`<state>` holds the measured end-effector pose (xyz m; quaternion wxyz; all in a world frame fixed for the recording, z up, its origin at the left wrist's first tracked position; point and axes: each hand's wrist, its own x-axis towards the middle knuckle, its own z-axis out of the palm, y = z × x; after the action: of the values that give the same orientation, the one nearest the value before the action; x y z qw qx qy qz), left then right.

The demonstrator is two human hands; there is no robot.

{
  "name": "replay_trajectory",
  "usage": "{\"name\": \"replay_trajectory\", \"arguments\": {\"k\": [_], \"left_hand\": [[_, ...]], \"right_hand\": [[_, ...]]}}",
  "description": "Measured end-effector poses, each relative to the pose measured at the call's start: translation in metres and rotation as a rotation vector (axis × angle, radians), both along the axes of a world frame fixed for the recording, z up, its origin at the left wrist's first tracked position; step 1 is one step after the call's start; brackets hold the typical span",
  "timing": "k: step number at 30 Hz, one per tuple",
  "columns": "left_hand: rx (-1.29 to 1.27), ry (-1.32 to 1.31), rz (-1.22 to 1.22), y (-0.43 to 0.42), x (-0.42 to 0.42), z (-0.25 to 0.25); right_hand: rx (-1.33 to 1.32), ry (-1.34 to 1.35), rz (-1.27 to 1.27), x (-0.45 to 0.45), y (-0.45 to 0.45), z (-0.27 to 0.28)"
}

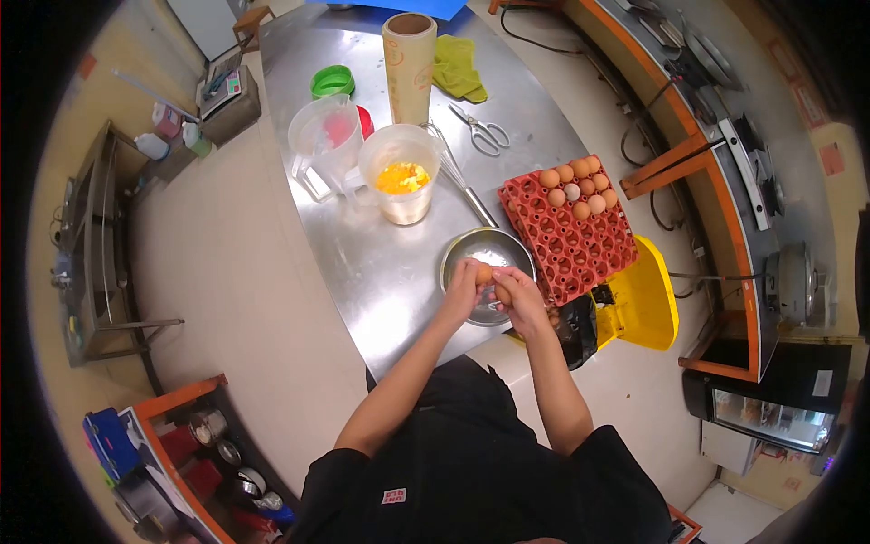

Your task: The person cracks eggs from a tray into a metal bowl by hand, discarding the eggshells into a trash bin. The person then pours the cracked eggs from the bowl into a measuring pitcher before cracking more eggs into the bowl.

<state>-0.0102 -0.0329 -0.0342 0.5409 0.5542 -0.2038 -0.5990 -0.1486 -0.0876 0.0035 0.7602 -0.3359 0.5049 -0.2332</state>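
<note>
Over a round metal bowl (455,249), my left hand (463,287) is closed on a brown egg (484,275). Beside it, my right hand (521,297) is closed round another brown egg or shell piece (503,293); which one is unclear. The hands nearly touch. To the right of the bowl, a red egg tray (575,254) carries several eggs (581,210) at its far end. Left of the bowl stands a clear measuring jug (405,207) with yolks and whites (402,179) inside. A whisk (468,192) lies between jug and tray.
Scissors (482,134), a green cloth (459,69), a tall wrap roll (410,72), a second jug (319,145) and a green ring-shaped lid (333,82) are on the metal table (353,272). A yellow bin lid (654,299) and black bag (576,331) are beside its right edge.
</note>
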Motion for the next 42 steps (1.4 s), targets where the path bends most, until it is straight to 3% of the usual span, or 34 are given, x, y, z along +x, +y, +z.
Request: {"name": "replay_trajectory", "arguments": {"k": [5, 17, 42], "left_hand": [[-0.048, -0.12, 0.056, -0.002, -0.003, -0.009], [-0.023, -0.221, 0.059, -0.006, -0.002, -0.008], [-0.124, -0.376, 0.095, -0.003, -0.007, -0.028]], "right_hand": [[0.031, 0.003, 0.007, 0.002, -0.002, 0.003], [-0.359, 0.08, -0.028, 0.007, 0.006, -0.011], [-0.297, 0.16, -0.128, 0.016, 0.01, -0.019]]}}
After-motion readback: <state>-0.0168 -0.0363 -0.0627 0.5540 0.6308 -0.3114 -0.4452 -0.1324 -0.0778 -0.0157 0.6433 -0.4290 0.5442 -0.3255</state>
